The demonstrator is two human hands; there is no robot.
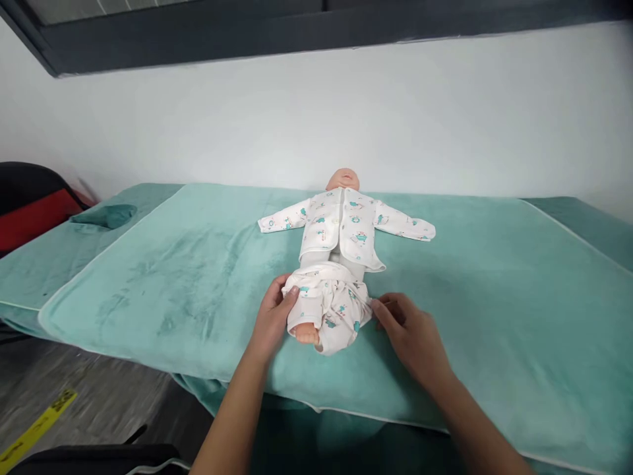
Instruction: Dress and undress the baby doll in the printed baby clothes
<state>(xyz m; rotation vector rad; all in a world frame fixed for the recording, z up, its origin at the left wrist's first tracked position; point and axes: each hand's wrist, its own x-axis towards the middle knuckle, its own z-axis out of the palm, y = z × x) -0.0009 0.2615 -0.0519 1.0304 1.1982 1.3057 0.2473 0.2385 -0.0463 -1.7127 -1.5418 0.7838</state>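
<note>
A baby doll (343, 178) lies on its back with its head toward the wall, dressed in a white printed long-sleeved jacket (321, 227). White printed baby trousers (341, 307) are bunched around its legs, below a bare-looking pale strip of lower body. One doll foot (307, 333) pokes out of the left trouser leg; the other foot is hidden in cloth. My left hand (277, 310) grips the left side of the trousers, thumb on top. On the right side, my right hand (403, 326) pinches the edge of the trousers between thumb and fingers.
A green plush cover (163, 284) is spread over the massage-style bed, which has a face hole (105, 216) at its left end. Behind it rises a white wall (247, 125) under a dark window frame (208, 33). A black and red chair (37, 211) stands at the left.
</note>
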